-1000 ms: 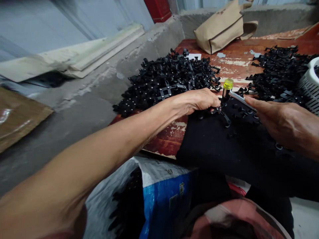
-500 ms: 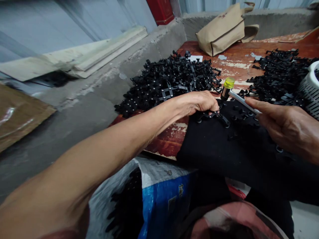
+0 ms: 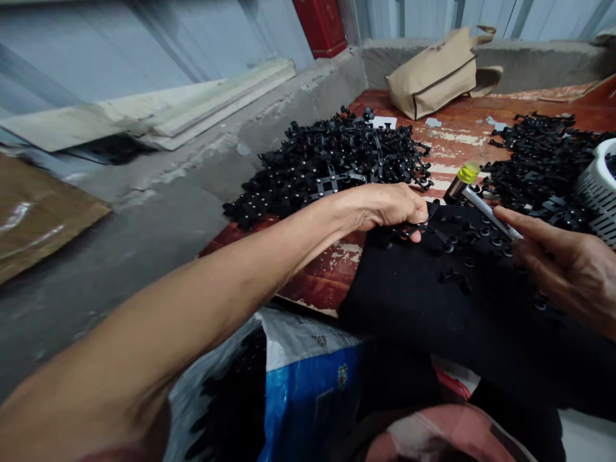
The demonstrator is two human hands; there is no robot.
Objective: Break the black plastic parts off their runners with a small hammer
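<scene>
My left hand (image 3: 399, 206) is closed on a black jointed linkage part (image 3: 433, 232), held at the black cloth (image 3: 409, 289); the fingers hide some of it. In my right hand (image 3: 568, 263) is a mallet (image 3: 491, 212) with a metal handle and a yellow face (image 3: 468, 172) turned up. Its head is raised beyond the cloth's far edge, apart from the linkage part. Several small round black pieces (image 3: 484, 231) lie on the cloth between the hands, and a loose black part (image 3: 455, 279) is nearer to me.
A large heap of black linkage parts (image 3: 332, 154) lies behind my left hand. More black parts (image 3: 539, 154) lie at right beside a white basket (image 3: 604, 192). A tan bag (image 3: 433, 74) is on the worn red tabletop (image 3: 332, 263). Below the edge hangs a blue-white sack (image 3: 308, 391) holding black parts.
The mallet head has moved right and tilted, away from my left hand. My left hand has lifted and turned the linkage part, so one arm now points up. The whole view has shifted slightly.
</scene>
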